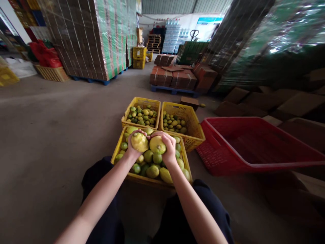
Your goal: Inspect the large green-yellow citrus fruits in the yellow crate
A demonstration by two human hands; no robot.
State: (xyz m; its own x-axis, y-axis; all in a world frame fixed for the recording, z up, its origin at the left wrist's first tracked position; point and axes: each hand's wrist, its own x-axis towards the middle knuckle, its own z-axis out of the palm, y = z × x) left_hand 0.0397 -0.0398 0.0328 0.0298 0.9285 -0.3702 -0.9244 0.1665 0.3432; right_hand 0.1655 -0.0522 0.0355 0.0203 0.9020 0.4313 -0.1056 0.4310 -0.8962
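My left hand [131,149] is closed round a large yellow lemon [139,142]. Beside it, my right hand [169,147] grips another yellow lemon [157,145], slightly green at its tip. Both fruits are held close together above the nearest yellow crate [149,180], which is full of green and yellow lemons [152,171]. Behind it stand two more yellow crates: the left one [122,119] and the right one [196,130], each holding smaller lemons [175,123]. The fingertips behind the held fruits are partly hidden.
A large red crate [210,152] stands to the right, with cardboard pieces [297,101] behind it. Farther off, a blue pallet [175,90] carries bundled flat cardboard [172,78]. Tall wrapped stacks [111,40] rise on both sides. Grey concrete floor [63,135] extends to the left.
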